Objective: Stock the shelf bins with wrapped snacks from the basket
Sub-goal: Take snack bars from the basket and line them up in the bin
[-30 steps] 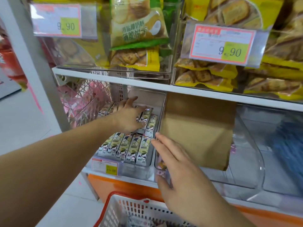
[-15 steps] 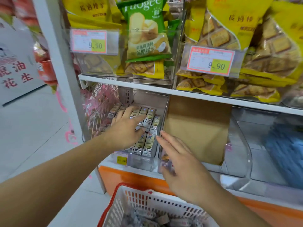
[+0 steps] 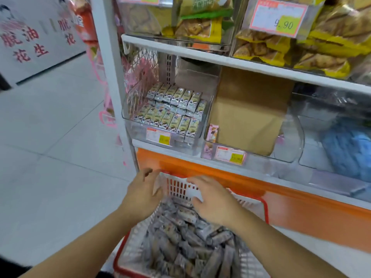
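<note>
A white basket with a red rim [image 3: 265, 205] stands below the shelf, heaped with wrapped snacks [image 3: 180, 239]. Both of my hands hover over its far end. My left hand [image 3: 142, 193] is at the basket's left wall with relaxed fingers, holding nothing. Beside it, my right hand [image 3: 210, 195] spreads its fingers above the snack pile, also without a snack. On the shelf above, a clear bin [image 3: 140, 129] holds neat rows of small wrapped snacks [image 3: 172, 109].
A second clear bin [image 3: 289, 145] to the right holds a brown cardboard box [image 3: 247, 117] and a pink packet [image 3: 212, 133]. An orange panel [image 3: 281, 195] runs below the shelf. Yellow biscuit bags [image 3: 321, 43] fill the upper shelf. Grey floor [image 3: 50, 157] lies left.
Both hands have left the shelf bin and dropped down to the basket. The view has tilted down, so more of the basket shows.
</note>
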A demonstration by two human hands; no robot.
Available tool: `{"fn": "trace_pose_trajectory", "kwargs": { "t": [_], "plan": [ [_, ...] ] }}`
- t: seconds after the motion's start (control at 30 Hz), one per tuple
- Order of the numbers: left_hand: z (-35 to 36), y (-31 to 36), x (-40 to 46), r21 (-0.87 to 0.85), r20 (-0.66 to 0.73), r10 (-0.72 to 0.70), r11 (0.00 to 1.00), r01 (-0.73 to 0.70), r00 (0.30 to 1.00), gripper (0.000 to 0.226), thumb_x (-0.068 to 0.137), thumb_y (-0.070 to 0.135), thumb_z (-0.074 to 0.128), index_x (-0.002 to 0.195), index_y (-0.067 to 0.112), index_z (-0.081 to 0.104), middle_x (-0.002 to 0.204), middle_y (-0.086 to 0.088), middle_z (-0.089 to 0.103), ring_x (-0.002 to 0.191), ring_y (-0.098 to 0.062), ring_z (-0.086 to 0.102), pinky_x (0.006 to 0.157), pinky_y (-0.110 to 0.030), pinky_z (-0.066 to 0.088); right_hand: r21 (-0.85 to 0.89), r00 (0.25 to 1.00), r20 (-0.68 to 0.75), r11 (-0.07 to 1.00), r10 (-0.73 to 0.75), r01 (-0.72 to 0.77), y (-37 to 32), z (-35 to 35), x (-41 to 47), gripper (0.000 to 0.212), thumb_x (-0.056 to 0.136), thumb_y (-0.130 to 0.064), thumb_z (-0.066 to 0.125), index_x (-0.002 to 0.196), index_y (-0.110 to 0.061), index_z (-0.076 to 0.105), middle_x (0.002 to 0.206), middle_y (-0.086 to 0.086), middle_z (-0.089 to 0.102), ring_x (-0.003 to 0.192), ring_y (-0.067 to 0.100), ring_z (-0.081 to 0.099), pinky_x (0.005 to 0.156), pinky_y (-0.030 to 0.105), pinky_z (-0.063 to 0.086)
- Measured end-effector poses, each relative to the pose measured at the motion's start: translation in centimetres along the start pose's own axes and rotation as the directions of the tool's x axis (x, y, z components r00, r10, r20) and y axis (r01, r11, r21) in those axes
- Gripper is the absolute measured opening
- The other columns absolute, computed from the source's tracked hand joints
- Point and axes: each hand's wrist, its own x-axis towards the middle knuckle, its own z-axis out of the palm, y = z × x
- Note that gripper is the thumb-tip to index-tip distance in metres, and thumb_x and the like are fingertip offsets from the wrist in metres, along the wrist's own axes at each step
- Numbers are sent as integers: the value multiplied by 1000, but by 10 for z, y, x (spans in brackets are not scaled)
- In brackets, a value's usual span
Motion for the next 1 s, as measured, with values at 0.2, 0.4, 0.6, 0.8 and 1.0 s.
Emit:
{"fn": "trace_pose_trajectory", "kwargs": {
  "t": [0.2, 0.4, 0.6, 0.8, 1.0],
  "plan": [
    [53, -51, -5, 53, 247, -312, 950, 309, 917, 94, 101, 61, 44, 164, 19, -10, 171, -11, 7, 156, -35, 16, 125, -52, 21, 60, 926, 326, 973, 191, -222, 37, 97, 28, 65, 108, -29, 55, 165, -23, 25, 170, 4, 25, 145, 27, 40, 115, 39, 41],
    [65, -51, 3, 33, 306, -364, 928, 372, 880, 101, 98, 68, 44, 162, 22, -20, 170, -12, 2, 151, -47, 20, 122, -54, 22, 91, 906, 316, 941, 283, -326, 64, 168, 54, 70, 103, -32, 64, 163, -27, 28, 165, 5, 32, 142, 29, 45, 111, 43, 49],
    [64, -47, 4, 41, 336, -400, 911, 411, 853, 100, 97, 72, 40, 160, 26, -22, 170, -6, 0, 152, -45, 18, 121, -58, 24, 106, 935, 100, 931, 339, -349, 71, 194, 51, 43, 95, -9, 67, 136, -20, 61, 136, 2, 54, 132, 24, 47, 106, 38, 49],
    [55, -37, 3, 159, 336, -466, 885, 438, 818, 96, 97, 73, 36, 161, 27, -19, 172, -6, -5, 155, -42, 10, 124, -61, 18, 257, 946, 107, 910, 307, -324, 59, 144, 39, 66, 88, 6, 69, 144, -26, 55, 121, -13, 53, 122, 15, 51, 99, 35, 52],
    [5, 13, 13, 214, 228, -286, 947, 239, 931, 81, 99, 69, 31, 161, 18, 21, 169, -13, 12, 156, -36, 11, 124, -53, 19, 250, 990, 50, 958, 133, -141, 21, 43, 28, 89, 80, 8, 71, 147, -44, 41, 114, -22, 56, 108, 10, 60, 91, 39, 58]
  ]
}}
